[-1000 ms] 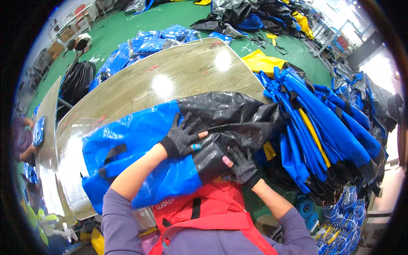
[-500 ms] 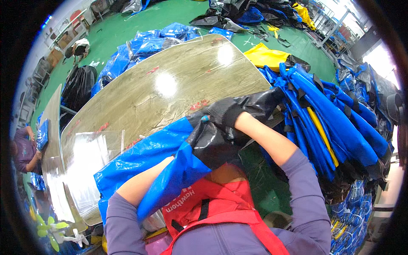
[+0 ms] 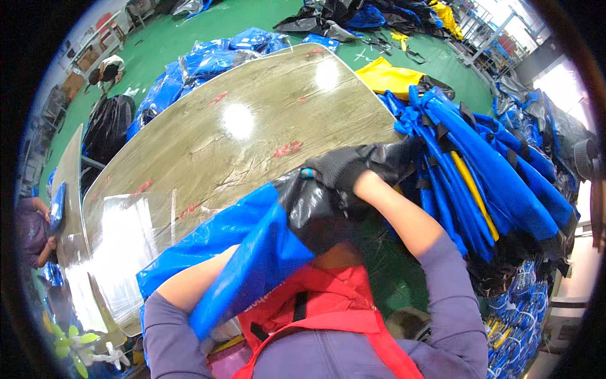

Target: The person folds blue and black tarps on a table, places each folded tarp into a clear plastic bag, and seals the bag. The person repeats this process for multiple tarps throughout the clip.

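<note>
A blue and black bag of shiny coated fabric (image 3: 211, 224) lies slantwise across the near edge of the table, its black end (image 3: 309, 205) toward the right. My right hand (image 3: 338, 167), in a dark grey knitted glove, is closed over the black part, fingers pointing left. A small teal spot shows at its fingertips; I cannot make out what it is. My left forearm (image 3: 199, 271) runs in under a blue fold of the bag, which hides my left hand and its fingers.
The glossy wood-patterned table (image 3: 196, 148) carries clear plastic sheets (image 3: 123, 234) at left. Blue bags (image 3: 492, 164) hang in a bunch at right, with a yellow bag (image 3: 388, 76) behind. Packed blue bundles (image 3: 218, 63) sit beyond the table. Another person (image 3: 35, 230) works at far left.
The whole view has shifted slightly. My left forearm sits a little further under the blue fold, while my right hand keeps its grip on the black part.
</note>
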The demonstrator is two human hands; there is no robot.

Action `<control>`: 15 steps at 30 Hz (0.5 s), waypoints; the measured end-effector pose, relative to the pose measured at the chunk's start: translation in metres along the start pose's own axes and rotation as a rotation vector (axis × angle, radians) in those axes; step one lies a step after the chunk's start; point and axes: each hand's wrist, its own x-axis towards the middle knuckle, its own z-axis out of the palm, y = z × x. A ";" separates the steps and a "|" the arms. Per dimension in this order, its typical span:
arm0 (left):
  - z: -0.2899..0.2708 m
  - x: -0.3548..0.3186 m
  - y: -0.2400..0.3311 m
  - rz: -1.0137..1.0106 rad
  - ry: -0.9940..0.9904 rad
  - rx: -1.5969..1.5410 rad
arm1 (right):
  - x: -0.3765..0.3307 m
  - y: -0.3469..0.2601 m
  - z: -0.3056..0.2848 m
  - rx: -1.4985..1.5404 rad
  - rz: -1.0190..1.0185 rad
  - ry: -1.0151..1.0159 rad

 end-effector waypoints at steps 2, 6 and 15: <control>-0.015 -0.039 0.005 -0.150 -0.016 -0.067 | 0.038 0.007 0.018 -0.057 0.080 -0.191; -0.071 -0.177 0.038 -0.720 -0.062 -0.353 | 0.059 0.025 0.049 -0.014 0.168 -0.210; 0.028 -0.436 0.145 -0.844 1.343 -0.735 | 0.061 0.033 0.048 0.085 0.188 -0.120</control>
